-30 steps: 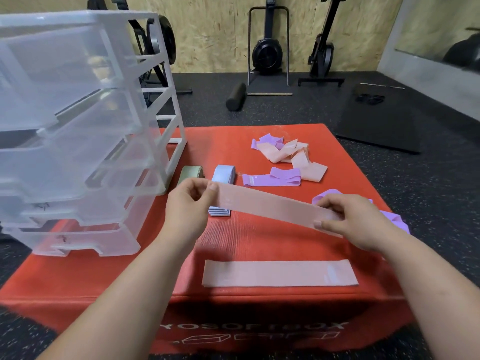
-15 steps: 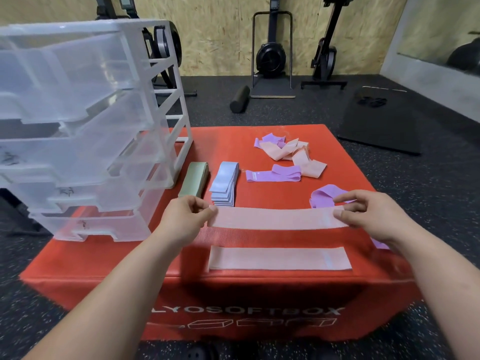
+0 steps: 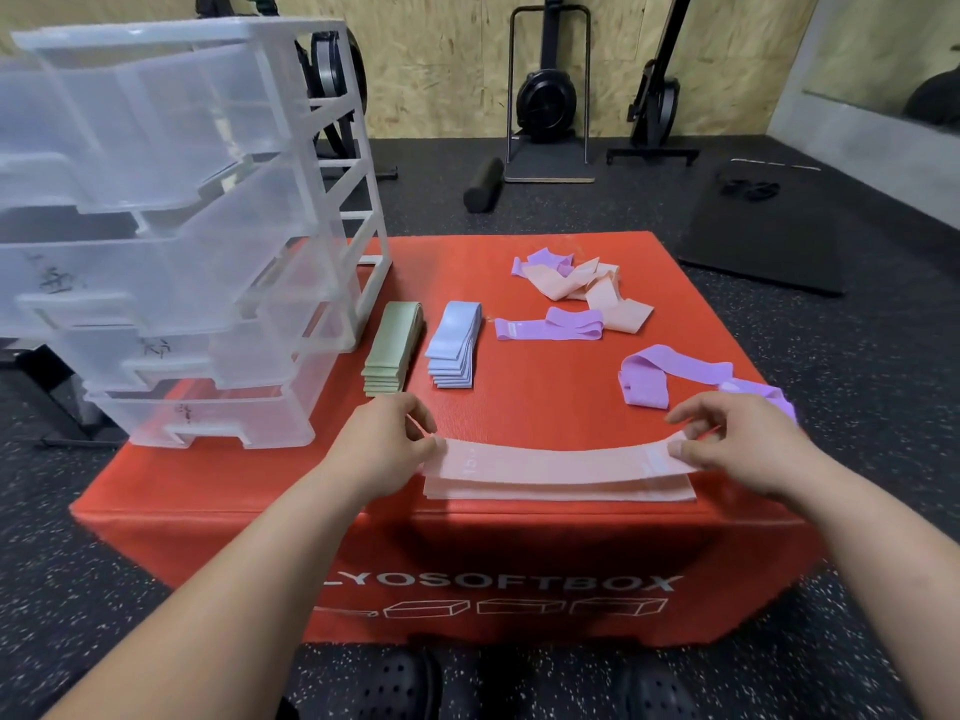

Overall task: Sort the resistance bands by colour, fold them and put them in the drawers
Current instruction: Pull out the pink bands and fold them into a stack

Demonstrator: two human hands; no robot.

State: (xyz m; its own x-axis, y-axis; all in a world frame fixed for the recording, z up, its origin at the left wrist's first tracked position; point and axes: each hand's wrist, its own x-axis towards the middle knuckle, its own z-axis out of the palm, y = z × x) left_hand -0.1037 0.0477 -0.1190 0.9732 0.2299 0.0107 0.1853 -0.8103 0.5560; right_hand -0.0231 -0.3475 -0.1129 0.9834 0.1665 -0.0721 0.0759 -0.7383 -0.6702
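Pink band: pinching nine-o'clock end with left grip, three-o'clock end with right grip; sagging midway, probably soft, light, stretchy, so taking hold at the ends.

One view in this log: the head camera, worn by the person. I read it as facing forward and steeply down over the red soft box, near enough that both forearms enter from the bottom edge. The left hand and right hand sit just below frame centre, each pinching an end of the pink band. Black clogs show at the bottom edge. The clear drawer unit fills the upper left, and the plywood wall runs along the top. Wide-angle bowing shows at the edges.
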